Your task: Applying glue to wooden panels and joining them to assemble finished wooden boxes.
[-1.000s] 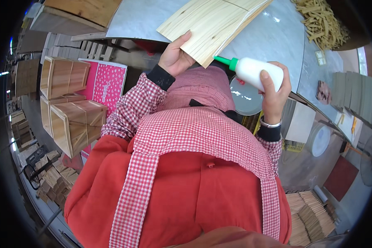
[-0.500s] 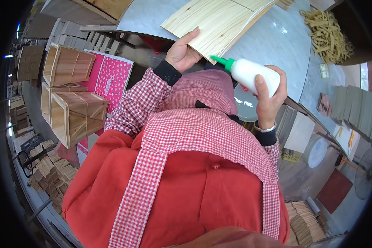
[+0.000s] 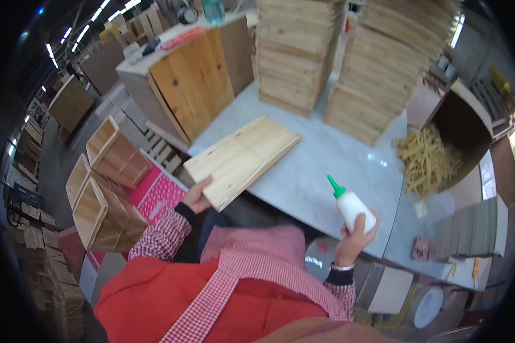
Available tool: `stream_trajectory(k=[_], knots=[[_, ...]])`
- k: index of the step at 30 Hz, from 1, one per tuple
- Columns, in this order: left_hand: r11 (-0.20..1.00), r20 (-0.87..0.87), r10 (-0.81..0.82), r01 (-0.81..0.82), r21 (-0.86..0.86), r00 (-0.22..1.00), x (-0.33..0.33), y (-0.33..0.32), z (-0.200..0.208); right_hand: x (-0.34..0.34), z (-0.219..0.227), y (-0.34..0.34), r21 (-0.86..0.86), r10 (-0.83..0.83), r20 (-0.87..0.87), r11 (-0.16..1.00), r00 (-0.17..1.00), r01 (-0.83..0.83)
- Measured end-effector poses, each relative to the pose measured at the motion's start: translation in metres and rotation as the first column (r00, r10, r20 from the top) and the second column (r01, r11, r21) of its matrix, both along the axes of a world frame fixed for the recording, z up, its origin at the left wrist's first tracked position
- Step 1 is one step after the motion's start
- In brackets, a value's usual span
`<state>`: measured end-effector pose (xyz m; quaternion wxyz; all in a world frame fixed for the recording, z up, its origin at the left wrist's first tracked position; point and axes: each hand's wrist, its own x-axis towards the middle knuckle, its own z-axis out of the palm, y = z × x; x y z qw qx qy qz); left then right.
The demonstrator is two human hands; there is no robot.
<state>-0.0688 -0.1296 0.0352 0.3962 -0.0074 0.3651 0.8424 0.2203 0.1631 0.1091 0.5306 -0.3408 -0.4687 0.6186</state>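
Left hand (image 3: 195, 197) fingers clamped on one wooden panel (image 3: 241, 159), right hand (image 3: 353, 237) gripping one glue bottle (image 3: 352, 206)

Board (image 3: 241, 160) on table (image 3: 337, 166) edge, L of glue bottle (image 3: 353, 207); stacks (image 3: 337, 57) behind.

Red top, red-white checked sleeves and apron straps, dark cuffs.

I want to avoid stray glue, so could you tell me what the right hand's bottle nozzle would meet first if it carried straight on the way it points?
The right hand aims the glue bottle up-left, so probably the grey tabletop, then the wooden panel; depth is unclear.
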Motion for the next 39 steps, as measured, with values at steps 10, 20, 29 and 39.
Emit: stream_trajectory(k=[10, 20, 29, 39], knots=[[-0.074, -0.070, -0.944, -0.413, -0.908, 0.323, -0.131, -0.036, 0.093, -0.009, 0.004, 0.038, -0.019, -0.115, -0.101, 0.993, 0.988, 0.113], [0.674, -0.433, -0.240, -0.470, 0.570, -0.869, -0.170, 0.339, 0.507, -0.015, 0.008, 0.059, -0.053, -0.173, -0.042, 0.984, 0.984, 0.171], [0.651, -0.566, -0.549, -0.739, 0.172, -0.615, -0.158, 0.426, 0.577, -0.006, 0.002, 0.063, -0.078, -0.240, 0.020, 0.967, 0.971, 0.241], [0.600, -0.360, -0.658, -0.749, 0.279, -0.662, -0.173, 0.388, 0.598, -0.016, -0.002, 0.064, -0.085, -0.207, 0.040, 0.974, 0.978, 0.210]])
